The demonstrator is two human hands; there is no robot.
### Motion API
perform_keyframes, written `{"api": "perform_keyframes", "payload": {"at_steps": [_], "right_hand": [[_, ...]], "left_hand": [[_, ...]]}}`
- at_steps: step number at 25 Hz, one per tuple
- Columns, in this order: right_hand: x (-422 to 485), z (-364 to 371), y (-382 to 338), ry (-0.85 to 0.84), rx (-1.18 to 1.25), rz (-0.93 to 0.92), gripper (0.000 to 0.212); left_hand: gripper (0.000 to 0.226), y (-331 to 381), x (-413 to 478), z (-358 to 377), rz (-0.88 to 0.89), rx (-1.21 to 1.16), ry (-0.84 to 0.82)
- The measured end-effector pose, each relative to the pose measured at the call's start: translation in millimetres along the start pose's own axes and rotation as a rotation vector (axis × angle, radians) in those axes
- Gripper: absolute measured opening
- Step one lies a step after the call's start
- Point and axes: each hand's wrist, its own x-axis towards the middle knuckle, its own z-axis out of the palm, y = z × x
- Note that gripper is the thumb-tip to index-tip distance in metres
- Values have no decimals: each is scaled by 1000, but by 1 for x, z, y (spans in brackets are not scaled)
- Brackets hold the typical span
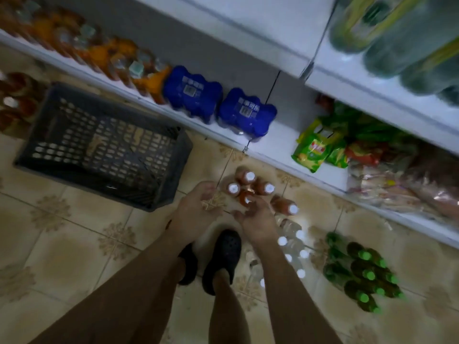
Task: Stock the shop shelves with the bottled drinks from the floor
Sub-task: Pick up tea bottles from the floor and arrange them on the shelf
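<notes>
— Hands?
— My left hand (198, 203) hangs open, holding nothing. My right hand (255, 218) is at a white-capped red bottle (244, 196) standing on the floor (74, 244); grip unclear.
— Surroundings?
— Dark crate (99, 142) to the left.

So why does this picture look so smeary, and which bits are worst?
Head view: motion blur throughout, worst on the large green bottles top right and the orange packs top left; the blue packs look clearer; light is dim, yet the white caps on the floor flare bright.
</notes>
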Motion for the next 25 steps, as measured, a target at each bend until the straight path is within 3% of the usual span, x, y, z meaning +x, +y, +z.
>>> {"api": "perform_keyframes", "payload": {"at_steps": [5, 10, 15, 19, 25], "right_hand": [[91, 65, 40, 29, -56, 99, 58], [151, 104, 69, 54, -186, 31, 85], [194, 125, 80, 31, -383, -114, 76], [222, 136, 85, -6, -481, -82, 74], [215, 128, 81, 21, -351, -47, 65]], "left_hand": [[55, -88, 57, 26, -26, 59, -39], [56, -133, 89, 42, -65, 89, -92], [57, -162, 115, 54, -135, 48, -127], [55, -180, 127, 57, -147, 15, -97], [56, -170, 127, 51, -165, 46, -116]]}}
